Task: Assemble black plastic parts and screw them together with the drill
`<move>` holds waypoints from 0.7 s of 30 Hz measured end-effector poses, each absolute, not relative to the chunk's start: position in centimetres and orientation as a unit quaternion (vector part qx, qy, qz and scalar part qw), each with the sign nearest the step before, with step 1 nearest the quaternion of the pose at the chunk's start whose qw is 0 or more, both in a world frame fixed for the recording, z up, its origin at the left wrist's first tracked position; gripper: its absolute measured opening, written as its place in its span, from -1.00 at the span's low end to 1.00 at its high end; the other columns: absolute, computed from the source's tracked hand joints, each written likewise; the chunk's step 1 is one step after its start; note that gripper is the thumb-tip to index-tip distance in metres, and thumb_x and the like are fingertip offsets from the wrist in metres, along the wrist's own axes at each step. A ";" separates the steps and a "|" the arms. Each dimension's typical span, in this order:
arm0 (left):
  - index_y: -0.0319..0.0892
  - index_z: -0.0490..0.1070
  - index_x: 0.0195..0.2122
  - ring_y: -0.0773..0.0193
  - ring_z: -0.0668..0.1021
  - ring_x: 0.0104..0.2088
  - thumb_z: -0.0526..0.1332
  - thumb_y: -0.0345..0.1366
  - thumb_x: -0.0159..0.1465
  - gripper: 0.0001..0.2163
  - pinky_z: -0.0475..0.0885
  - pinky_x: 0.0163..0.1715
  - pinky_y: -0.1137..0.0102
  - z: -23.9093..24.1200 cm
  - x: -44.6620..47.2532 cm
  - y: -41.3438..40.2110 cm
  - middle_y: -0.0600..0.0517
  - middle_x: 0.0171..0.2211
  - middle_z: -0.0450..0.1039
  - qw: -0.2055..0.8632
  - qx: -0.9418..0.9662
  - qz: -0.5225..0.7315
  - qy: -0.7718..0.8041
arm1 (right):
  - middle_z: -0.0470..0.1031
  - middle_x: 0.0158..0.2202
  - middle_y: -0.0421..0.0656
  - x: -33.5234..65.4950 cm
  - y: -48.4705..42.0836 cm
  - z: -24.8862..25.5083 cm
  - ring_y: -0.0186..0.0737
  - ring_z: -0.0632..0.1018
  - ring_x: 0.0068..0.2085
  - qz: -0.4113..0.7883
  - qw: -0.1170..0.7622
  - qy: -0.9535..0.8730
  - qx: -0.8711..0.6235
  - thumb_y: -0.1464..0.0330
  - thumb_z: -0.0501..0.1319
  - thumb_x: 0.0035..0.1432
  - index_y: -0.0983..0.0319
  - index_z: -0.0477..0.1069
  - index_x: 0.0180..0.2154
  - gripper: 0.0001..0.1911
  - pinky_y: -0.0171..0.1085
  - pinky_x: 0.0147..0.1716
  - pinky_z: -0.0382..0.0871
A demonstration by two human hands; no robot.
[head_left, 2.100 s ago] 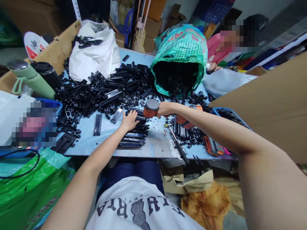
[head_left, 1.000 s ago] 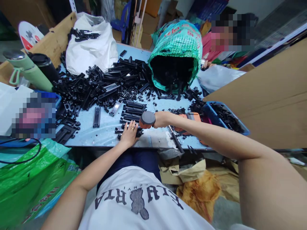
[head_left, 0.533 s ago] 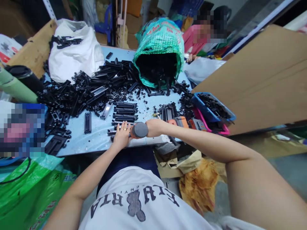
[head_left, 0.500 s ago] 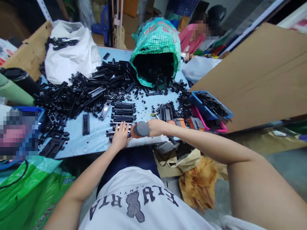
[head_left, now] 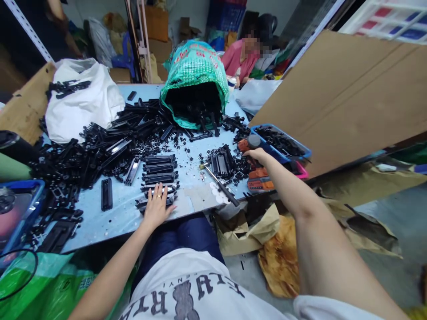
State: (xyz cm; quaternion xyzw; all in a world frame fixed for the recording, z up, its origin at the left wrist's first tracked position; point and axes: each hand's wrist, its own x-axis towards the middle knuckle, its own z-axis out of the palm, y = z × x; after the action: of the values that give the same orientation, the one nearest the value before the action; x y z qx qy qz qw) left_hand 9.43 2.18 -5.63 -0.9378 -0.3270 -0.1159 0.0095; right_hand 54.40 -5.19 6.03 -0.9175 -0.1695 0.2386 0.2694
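Observation:
My left hand [head_left: 156, 208] lies flat with fingers spread on the near end of a row of long black plastic parts [head_left: 159, 169], at the table's front edge. To the right, my right hand [head_left: 258, 155] is wrapped round an orange and grey cordless drill [head_left: 245, 144], beside the blue basket. Part of the drill's grip is hidden by my fingers. An orange battery-like block [head_left: 260, 181] sits just below that hand; whether it belongs to this drill I cannot tell. Between my hands, a hammer [head_left: 220, 184] with a brass-coloured head lies beside a stack of black parts [head_left: 222, 162].
Heaped black parts [head_left: 100, 153] cover the table's left side, by a white sack [head_left: 83, 104]. A green woven sack [head_left: 196, 66] gapes at the back. On the right stand a blue basket [head_left: 283, 138] of parts and a cardboard panel [head_left: 347, 93]. A person [head_left: 242, 58] sits beyond the table.
My right hand has moved the drill from beside my left hand to the right, near the blue basket. The hammer now shows fully. My left hand stays on the row; the view has shifted.

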 end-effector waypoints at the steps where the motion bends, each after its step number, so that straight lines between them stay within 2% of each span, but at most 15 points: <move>1: -0.33 0.14 0.18 -0.05 0.02 0.26 -0.03 -0.02 0.26 -0.43 -0.09 0.20 0.02 -5.3 8.9 2.1 -0.24 0.22 0.03 0.011 -0.937 -0.125 -0.325 | 0.35 -0.57 -0.11 54.9 -5.4 5.9 -0.30 0.40 -0.54 0.249 0.246 -0.180 -0.919 0.31 0.25 -0.03 0.39 0.36 -0.33 -0.74 -0.29 -0.48 0.30; 2: -0.32 0.17 0.16 -0.04 0.08 0.24 -0.03 -0.05 0.27 -0.46 -0.06 0.19 0.03 -5.1 8.1 2.1 -0.23 0.20 0.08 0.013 -0.934 -0.135 -0.329 | 0.37 -0.54 -0.07 55.3 -5.6 6.0 -0.28 0.42 -0.50 0.258 0.221 -0.197 -0.920 0.28 0.25 -0.02 0.39 0.36 -0.35 -0.72 -0.27 -0.45 0.31; 4: -0.32 0.27 0.09 -0.03 0.24 0.15 -0.03 -0.09 0.28 -0.53 0.10 0.14 0.08 -4.7 6.2 2.1 -0.23 0.11 0.22 0.009 -0.915 -0.159 -0.370 | 0.41 -0.45 0.05 55.8 -6.1 6.9 -0.16 0.47 -0.38 0.237 0.143 -0.230 -0.933 0.22 0.32 -0.10 0.39 0.36 -0.38 -0.64 -0.19 -0.36 0.32; 6: -0.32 0.36 -0.03 0.00 0.38 -0.01 -0.02 -0.10 0.28 -0.58 0.27 0.00 0.14 -4.9 4.0 2.1 -0.22 -0.05 0.36 -0.014 -0.886 -0.175 -0.430 | 0.40 -0.36 0.18 55.4 -5.7 8.4 0.05 0.47 -0.25 0.137 0.055 -0.242 -0.959 0.18 0.40 -0.23 0.39 0.38 -0.39 -0.55 -0.08 -0.29 0.30; 8: -0.29 0.41 -0.16 0.07 0.45 -0.17 -0.03 -0.13 0.29 -0.64 0.37 -0.15 0.21 -5.3 2.3 2.1 -0.16 -0.21 0.42 -0.069 -0.866 -0.178 -0.463 | 0.39 -0.30 0.25 53.0 -3.8 9.6 0.18 0.45 -0.16 0.014 0.014 -0.286 -0.958 0.09 0.35 -0.15 0.37 0.41 -0.36 -0.53 0.01 -0.24 0.29; 10: -0.23 0.41 -0.25 0.12 0.46 -0.25 -0.06 -0.18 0.30 -0.69 0.38 -0.22 0.24 -5.5 1.6 2.0 -0.11 -0.28 0.43 -0.127 -0.857 -0.177 -0.466 | 0.41 -0.25 0.20 48.3 -0.1 9.4 0.13 0.45 -0.13 -0.024 0.063 -0.423 -0.904 0.06 0.17 0.07 0.33 0.43 -0.24 -0.56 0.04 -0.19 0.28; 12: -0.21 0.40 -0.25 0.09 0.45 -0.21 -0.06 -0.22 0.29 -0.72 0.36 -0.17 0.20 -5.1 1.9 1.6 -0.13 -0.25 0.42 -0.150 -0.836 -0.205 -0.486 | 0.41 -0.15 0.14 41.9 4.5 7.5 0.00 0.44 -0.10 0.036 0.123 -0.624 -0.770 0.17 0.06 0.20 0.38 0.37 -0.09 -0.58 -0.05 -0.11 0.28; 13: -0.20 0.40 -0.22 0.05 0.43 -0.16 -0.03 -0.21 0.28 -0.73 0.33 -0.12 0.17 -4.7 2.3 1.2 -0.15 -0.21 0.40 -0.153 -0.817 -0.229 -0.506 | 0.40 -0.10 0.07 38.7 6.9 6.1 -0.09 0.42 -0.06 0.059 0.124 -0.675 -0.725 0.24 0.07 0.21 0.34 0.35 -0.04 -0.63 -0.13 -0.05 0.26; 15: -0.19 0.38 -0.17 0.01 0.39 -0.08 0.05 -0.17 0.24 -0.74 0.27 -0.02 0.13 -3.5 3.4 -0.2 -0.18 -0.15 0.38 -0.203 -0.762 -0.278 -0.549 | 0.37 -0.03 -0.03 33.3 11.0 3.3 -0.17 0.36 0.03 0.096 0.106 -0.746 -0.650 0.40 0.19 0.08 0.26 0.37 -0.03 -0.63 -0.26 0.03 0.20; 16: -0.19 0.37 -0.17 0.02 0.40 -0.10 0.09 -0.15 0.21 -0.73 0.27 -0.01 0.14 -3.0 4.0 -1.1 -0.18 -0.16 0.37 -0.270 -0.725 -0.288 -0.565 | 0.36 -0.02 0.00 31.4 12.7 2.2 -0.15 0.35 0.04 0.126 0.076 -0.777 -0.612 0.47 0.19 0.03 0.29 0.36 -0.01 -0.59 -0.24 0.04 0.20; 18: -0.21 0.35 -0.18 0.10 0.46 -0.22 0.15 -0.12 0.17 -0.71 0.34 -0.11 0.17 -2.3 5.1 -2.8 -0.14 -0.24 0.39 -0.490 -0.609 -0.262 -0.566 | 0.38 -0.06 0.03 29.5 15.1 0.9 -0.13 0.39 -0.02 0.154 0.049 -0.801 -0.577 0.54 0.19 -0.05 0.34 0.37 -0.03 -0.54 -0.25 -0.01 0.24; 20: -0.22 0.29 -0.12 0.15 0.48 -0.23 0.20 -0.10 0.14 -0.63 0.39 -0.18 0.22 -2.2 6.0 -4.0 -0.13 -0.20 0.37 -0.696 -0.433 -0.223 -0.528 | 0.43 -0.14 0.00 29.7 16.6 1.0 -0.15 0.45 -0.12 0.164 0.035 -0.808 -0.565 0.55 0.19 -0.09 0.36 0.40 -0.07 -0.55 -0.27 -0.10 0.30; 21: -0.23 0.26 -0.10 0.14 0.49 -0.19 0.22 -0.09 0.12 -0.60 0.40 -0.18 0.23 -2.3 6.5 -4.3 -0.16 -0.15 0.35 -0.765 -0.340 -0.211 -0.505 | 0.45 -0.18 -0.03 30.2 17.1 1.3 -0.17 0.47 -0.17 0.175 0.028 -0.812 -0.556 0.53 0.21 -0.10 0.36 0.41 -0.08 -0.55 -0.29 -0.13 0.32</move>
State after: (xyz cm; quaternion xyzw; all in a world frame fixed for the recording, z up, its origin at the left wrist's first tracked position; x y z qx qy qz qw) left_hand 6.46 -4.33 -2.28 -0.3403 -0.5045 -0.2111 -0.7649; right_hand 30.19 17.11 1.26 -0.5565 -0.8118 0.1747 0.0278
